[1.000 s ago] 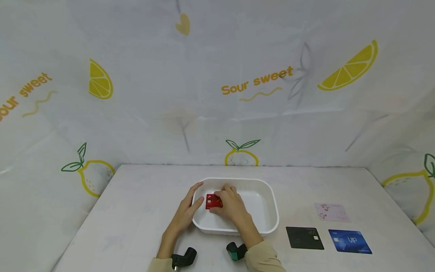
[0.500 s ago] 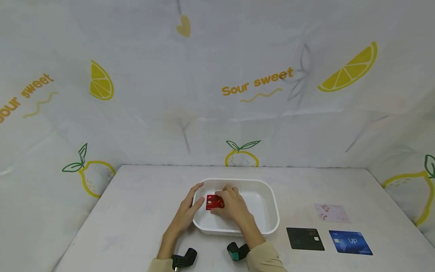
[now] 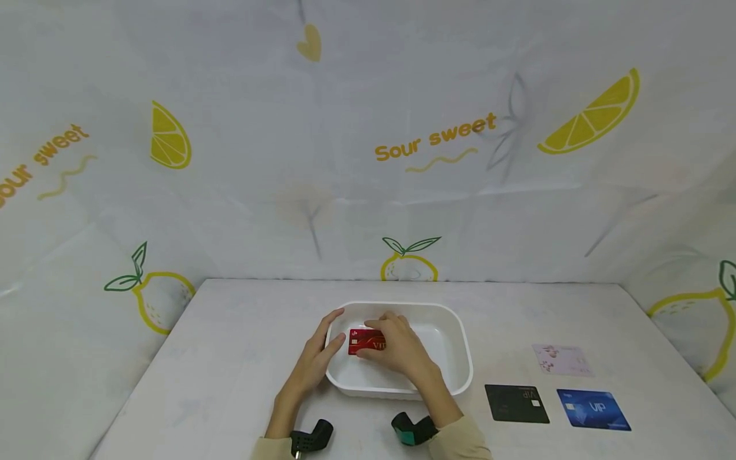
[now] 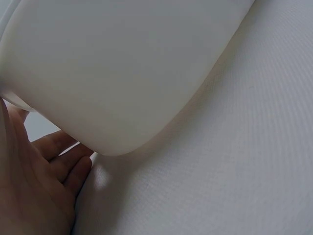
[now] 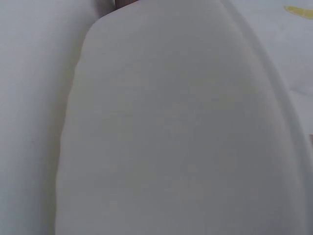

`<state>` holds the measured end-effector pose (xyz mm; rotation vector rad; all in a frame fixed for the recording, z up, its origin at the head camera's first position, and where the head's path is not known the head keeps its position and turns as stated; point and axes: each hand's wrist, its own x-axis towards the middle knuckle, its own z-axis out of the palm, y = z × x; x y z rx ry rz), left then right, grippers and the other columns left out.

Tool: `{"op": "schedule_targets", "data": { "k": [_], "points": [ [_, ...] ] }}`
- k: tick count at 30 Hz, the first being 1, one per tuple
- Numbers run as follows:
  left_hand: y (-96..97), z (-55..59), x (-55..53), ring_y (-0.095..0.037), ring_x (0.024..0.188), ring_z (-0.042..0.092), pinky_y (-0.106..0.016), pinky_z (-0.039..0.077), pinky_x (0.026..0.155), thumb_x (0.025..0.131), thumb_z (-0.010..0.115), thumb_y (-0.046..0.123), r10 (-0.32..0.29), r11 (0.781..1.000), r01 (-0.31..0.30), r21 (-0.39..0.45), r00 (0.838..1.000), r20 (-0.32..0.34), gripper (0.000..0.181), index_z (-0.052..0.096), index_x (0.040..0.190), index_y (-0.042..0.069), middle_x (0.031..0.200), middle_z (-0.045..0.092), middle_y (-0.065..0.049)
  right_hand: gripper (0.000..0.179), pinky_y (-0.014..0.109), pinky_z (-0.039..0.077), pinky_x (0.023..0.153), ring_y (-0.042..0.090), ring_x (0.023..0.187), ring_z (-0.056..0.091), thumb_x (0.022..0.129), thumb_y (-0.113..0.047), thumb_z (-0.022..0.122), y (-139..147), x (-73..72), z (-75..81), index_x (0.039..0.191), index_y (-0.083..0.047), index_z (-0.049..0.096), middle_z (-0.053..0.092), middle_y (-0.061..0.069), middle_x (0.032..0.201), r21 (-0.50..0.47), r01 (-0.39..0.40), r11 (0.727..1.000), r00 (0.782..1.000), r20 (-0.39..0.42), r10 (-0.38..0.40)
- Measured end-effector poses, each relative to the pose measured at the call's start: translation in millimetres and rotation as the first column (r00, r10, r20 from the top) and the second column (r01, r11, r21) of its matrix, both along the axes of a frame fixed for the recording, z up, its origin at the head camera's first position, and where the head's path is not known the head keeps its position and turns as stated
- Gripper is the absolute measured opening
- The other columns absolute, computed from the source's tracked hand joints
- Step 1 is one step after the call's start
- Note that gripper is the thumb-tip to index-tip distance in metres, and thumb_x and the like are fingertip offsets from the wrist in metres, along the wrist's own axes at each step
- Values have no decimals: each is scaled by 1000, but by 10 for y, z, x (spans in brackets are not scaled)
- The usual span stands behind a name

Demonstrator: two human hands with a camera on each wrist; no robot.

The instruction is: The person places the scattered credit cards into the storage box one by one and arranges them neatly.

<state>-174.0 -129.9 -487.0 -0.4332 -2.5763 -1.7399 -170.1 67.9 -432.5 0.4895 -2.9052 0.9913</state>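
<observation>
A red card with gold lettering and a pale chip lies in the left part of a white plastic tray. Over its right end is my right hand, the thumb by the card's near edge and the index finger extended just beyond its far edge. At the tray's left end, my left hand holds the wall, fingers along the outside and thumb over the rim. The left wrist view shows the left hand's fingers against the tray's outer wall. In the right wrist view the tray's side hides the right hand.
Right of the tray lie a black VIP card, a blue VIP card and a pale pink flowered card. All three rest flat on the white table. Behind it hangs a lemon-printed sheet.
My right hand has shifted slightly right and its index finger has spread off the red card, uncovering more of its lettering. The card, tray and left hand have stayed put.
</observation>
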Motion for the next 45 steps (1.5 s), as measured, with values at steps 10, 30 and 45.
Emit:
{"op": "schedule_targets", "data": {
  "k": [10, 30, 45],
  "points": [
    [10, -6, 0, -38, 153, 35, -65, 28, 123, 105, 49, 33, 11, 1000, -10, -9, 1000, 15, 53, 39, 156, 24, 163, 40, -12, 54, 44, 57, 90, 32, 107, 63, 82, -28, 86, 252, 118, 143, 127, -3, 70, 69, 16, 115, -140, -110, 984, 993, 24, 115],
    [-20, 5, -8, -36, 156, 31, -64, 24, 125, 105, 50, 33, 28, 1000, -27, -9, 999, 33, 53, 39, 156, 24, 165, 37, -11, 42, 32, 57, 94, 5, 111, 64, 86, -36, 82, 1255, 640, 217, 126, -32, 70, 68, -14, 119, -193, -178, 965, 982, -105, 160],
    [1, 4, -11, -37, 156, 29, -65, 23, 125, 105, 49, 33, 21, 1000, -21, -3, 999, 34, 54, 38, 157, 23, 166, 35, -11, 57, 17, 54, 88, -13, 120, 51, 85, -12, 82, 2226, 716, -92, 139, -9, 61, 61, -14, 134, -326, -296, 898, 931, 111, 347]
  ]
}}
